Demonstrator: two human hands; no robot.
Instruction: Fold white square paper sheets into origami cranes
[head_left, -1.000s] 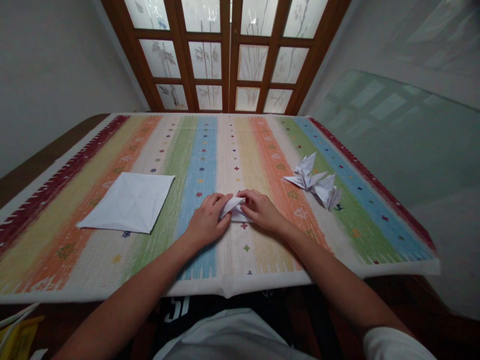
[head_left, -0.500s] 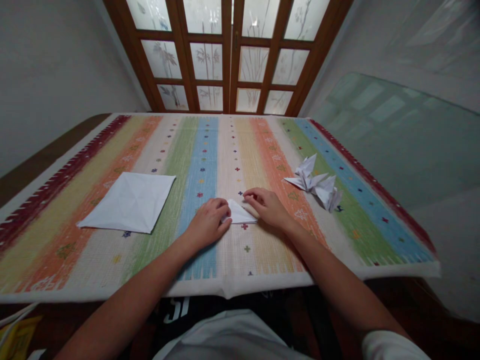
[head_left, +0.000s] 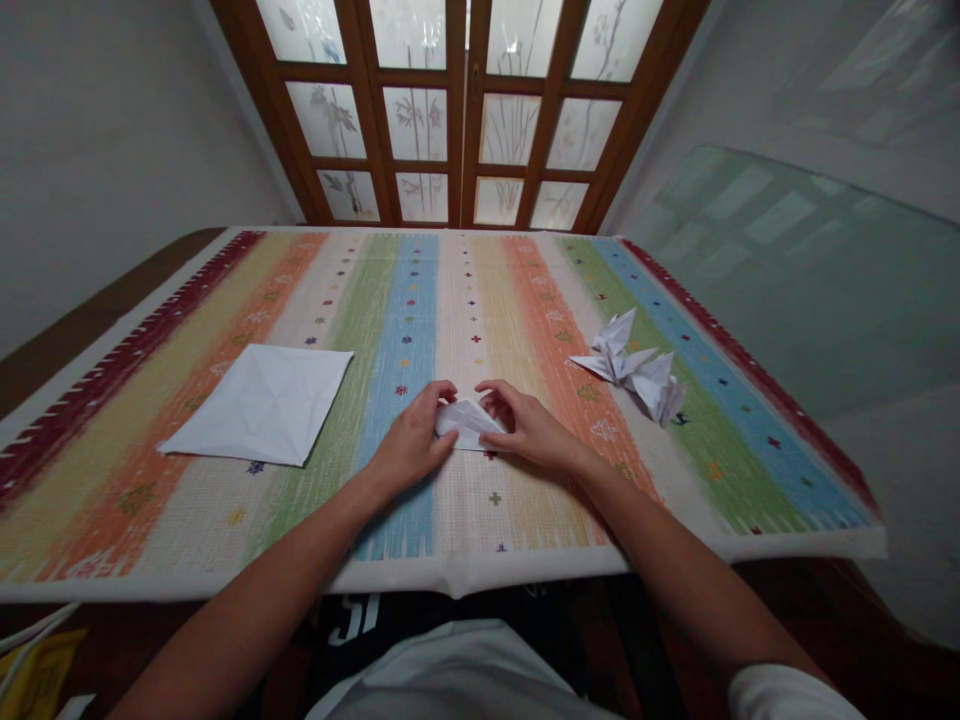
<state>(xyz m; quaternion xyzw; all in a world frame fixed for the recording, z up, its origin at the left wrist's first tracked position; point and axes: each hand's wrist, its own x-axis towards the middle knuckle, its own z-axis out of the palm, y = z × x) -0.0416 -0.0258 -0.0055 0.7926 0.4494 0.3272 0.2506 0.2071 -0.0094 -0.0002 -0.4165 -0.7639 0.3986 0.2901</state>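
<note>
A small piece of folded white paper [head_left: 468, 420] lies between my hands near the middle of the table. My left hand [head_left: 417, 432] grips its left end, thumb on the near side and fingers curled behind. At the right end, my right hand [head_left: 525, 424] holds the paper with its thumb in front and its fingers bent over the back. Parts of the paper are covered by the fingers.
On the left lies a stack of white paper sheets [head_left: 259, 405]. To the right sit several folded white paper cranes [head_left: 637, 372] bunched together. A striped tablecloth [head_left: 495, 520] covers the table. Wooden doors with glass panes [head_left: 424, 125] stand beyond.
My right hand has shifted from pressing along the paper's upper right edge to pinching its right end. My left fingers have spread back, baring more of the paper.
</note>
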